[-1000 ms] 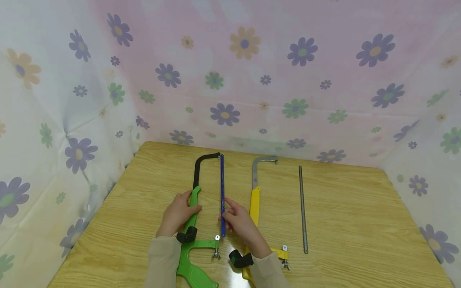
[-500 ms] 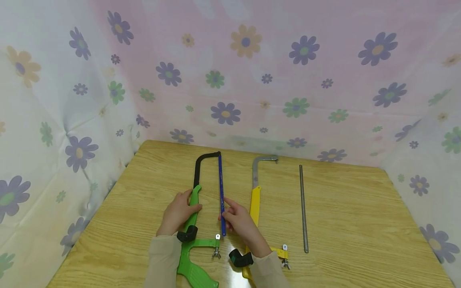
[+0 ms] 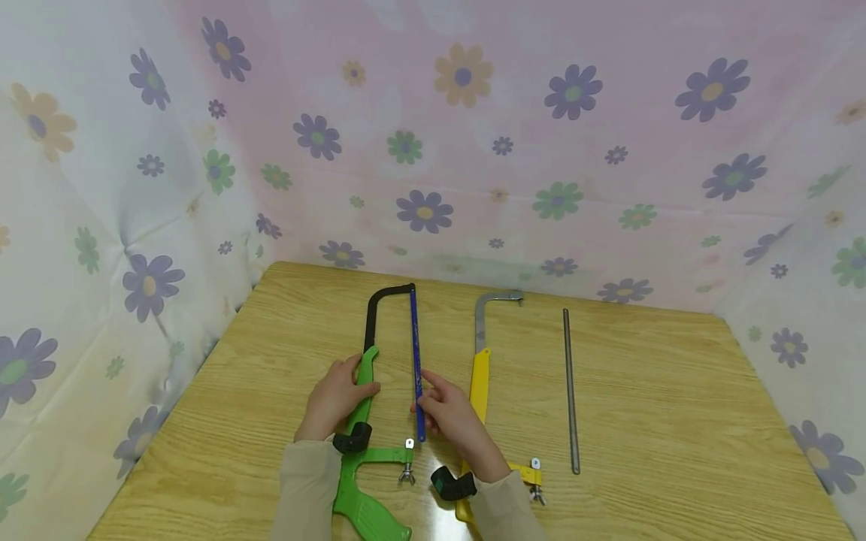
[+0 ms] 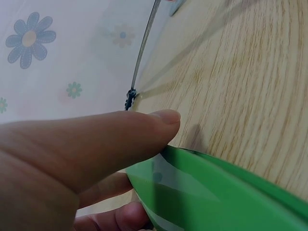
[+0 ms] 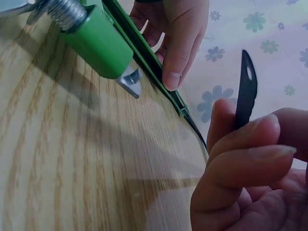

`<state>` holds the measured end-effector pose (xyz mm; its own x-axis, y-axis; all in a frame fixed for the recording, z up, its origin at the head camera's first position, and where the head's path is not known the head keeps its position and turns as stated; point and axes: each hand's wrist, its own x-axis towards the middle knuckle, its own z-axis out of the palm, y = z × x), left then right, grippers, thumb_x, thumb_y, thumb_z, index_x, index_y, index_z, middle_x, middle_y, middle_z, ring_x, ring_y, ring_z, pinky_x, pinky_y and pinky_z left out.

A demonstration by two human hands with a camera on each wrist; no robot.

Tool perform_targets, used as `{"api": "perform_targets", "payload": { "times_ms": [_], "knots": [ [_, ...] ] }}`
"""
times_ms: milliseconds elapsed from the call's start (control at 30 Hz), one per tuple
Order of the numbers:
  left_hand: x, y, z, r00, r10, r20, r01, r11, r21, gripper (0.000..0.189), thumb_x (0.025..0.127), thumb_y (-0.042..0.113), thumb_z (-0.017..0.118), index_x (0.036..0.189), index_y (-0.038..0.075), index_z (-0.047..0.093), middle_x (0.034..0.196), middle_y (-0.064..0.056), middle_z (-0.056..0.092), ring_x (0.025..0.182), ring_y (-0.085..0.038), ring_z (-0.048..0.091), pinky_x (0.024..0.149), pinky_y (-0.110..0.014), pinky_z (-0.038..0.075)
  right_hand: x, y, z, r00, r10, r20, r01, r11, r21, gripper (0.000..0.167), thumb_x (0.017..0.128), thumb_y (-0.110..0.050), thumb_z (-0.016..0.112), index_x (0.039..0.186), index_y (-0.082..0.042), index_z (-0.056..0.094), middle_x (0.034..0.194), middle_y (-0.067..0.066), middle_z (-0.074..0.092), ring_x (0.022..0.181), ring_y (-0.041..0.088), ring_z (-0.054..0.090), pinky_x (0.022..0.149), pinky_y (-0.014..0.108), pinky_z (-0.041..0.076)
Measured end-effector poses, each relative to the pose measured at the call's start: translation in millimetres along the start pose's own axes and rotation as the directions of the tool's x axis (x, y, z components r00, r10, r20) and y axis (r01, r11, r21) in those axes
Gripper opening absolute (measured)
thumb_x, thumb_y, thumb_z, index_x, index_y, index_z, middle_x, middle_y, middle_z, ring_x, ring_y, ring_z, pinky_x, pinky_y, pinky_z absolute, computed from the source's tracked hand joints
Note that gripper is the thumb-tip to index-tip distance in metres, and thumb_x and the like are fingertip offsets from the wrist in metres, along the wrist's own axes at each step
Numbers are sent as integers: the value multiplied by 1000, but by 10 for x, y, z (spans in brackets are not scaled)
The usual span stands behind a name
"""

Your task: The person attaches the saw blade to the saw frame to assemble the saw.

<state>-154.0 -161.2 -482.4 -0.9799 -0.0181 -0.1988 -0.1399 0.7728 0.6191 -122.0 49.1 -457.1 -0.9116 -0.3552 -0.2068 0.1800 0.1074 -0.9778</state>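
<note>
A green hacksaw frame with a black front bow lies on the table. My left hand grips its green spine, thumb across the top in the left wrist view. Between thumb and fingers, my right hand pinches a blue hacksaw blade near its lower end. The blade's far end meets the bow's tip; whether it is hooked there, I cannot tell. In the right wrist view the blade's holed near end sticks up from my fingers, apart from the green clamp arm.
To the right lies a yellow hacksaw frame with a grey bow, partly beneath my right forearm. Farther right is a loose grey blade. Flowered cloth walls the wooden table at the back and sides.
The blue blade's far end has shifted slightly left, from beside the bow's tip to against it. My left hand has stayed on the frame.
</note>
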Motion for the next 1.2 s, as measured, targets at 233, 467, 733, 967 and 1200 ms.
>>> {"api": "perform_targets", "payload": {
  "times_ms": [233,467,733,967,1200],
  "knots": [
    [-6,4,1,1000,1,0,-1,1000,1,73,77,39,65,136,7,36,90,-7,46,63,-19,44,51,-29,34,-16,-14,3,1000,-1,-15,0,1000,-24,48,91,-2,44,136,3,29,90,25,60,52,13,43,45,22,35],
    [-9,22,-5,1000,0,2,0,1000,0,72,77,40,65,135,8,37,96,-9,48,65,-19,45,52,-29,35,7,28,-2,1000,-9,-27,9,999,-32,48,90,-2,45,136,3,30,88,25,60,51,13,42,44,22,34],
    [-12,38,-16,1000,1,3,-1,1000,-9,72,77,38,65,135,6,37,90,-8,46,63,-19,44,50,-29,34,122,243,-36,999,-10,-40,8,999,-52,50,90,-8,49,137,-6,32,86,16,62,50,12,44,42,22,35],
    [-21,39,-24,1000,-6,5,7,1000,-11,72,77,39,65,136,7,36,89,-7,45,62,-19,44,50,-30,34,55,126,-15,999,-16,-33,14,999,-50,50,90,-6,49,137,-3,32,87,18,61,49,12,44,42,23,35],
    [-3,24,-12,1000,-8,4,8,1000,-3,72,77,39,65,136,8,36,87,-7,44,62,-19,43,50,-29,33,132,252,-35,999,-12,-46,9,997,-79,50,89,-9,49,137,-7,34,84,12,62,49,11,45,42,21,36]
  ]
}}
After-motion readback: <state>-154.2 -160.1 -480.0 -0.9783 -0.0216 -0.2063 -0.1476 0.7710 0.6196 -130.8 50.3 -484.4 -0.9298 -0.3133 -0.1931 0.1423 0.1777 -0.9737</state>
